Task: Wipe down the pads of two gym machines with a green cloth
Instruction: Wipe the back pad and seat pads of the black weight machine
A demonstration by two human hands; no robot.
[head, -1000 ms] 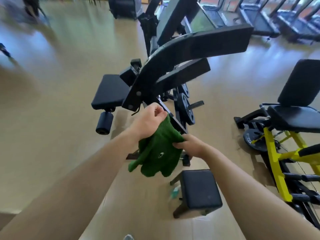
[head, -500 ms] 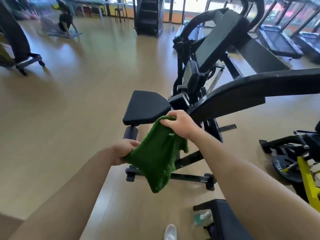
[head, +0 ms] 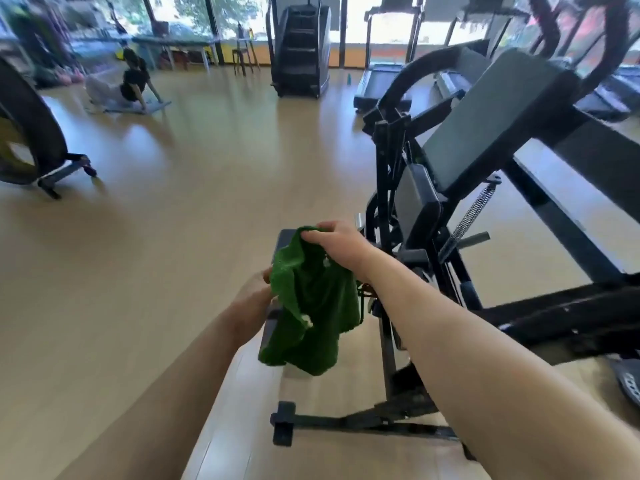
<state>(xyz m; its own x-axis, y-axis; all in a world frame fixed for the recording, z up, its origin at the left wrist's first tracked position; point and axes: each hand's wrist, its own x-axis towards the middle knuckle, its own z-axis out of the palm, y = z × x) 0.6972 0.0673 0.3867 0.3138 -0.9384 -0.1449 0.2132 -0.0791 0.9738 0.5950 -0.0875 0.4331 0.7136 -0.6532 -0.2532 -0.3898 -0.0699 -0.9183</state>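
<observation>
Above the machine's black seat pad, I see the green cloth hanging in mid-air; R hand fingers pinch its top edge, L hand grips its left side.

Place: gym floor | Evidence: black padded weight machine with coil spring in the foreground; stair-climber and treadmills lined along bright windows; a person stretches on a mat | Surface: wide, glossy tan floor
</observation>
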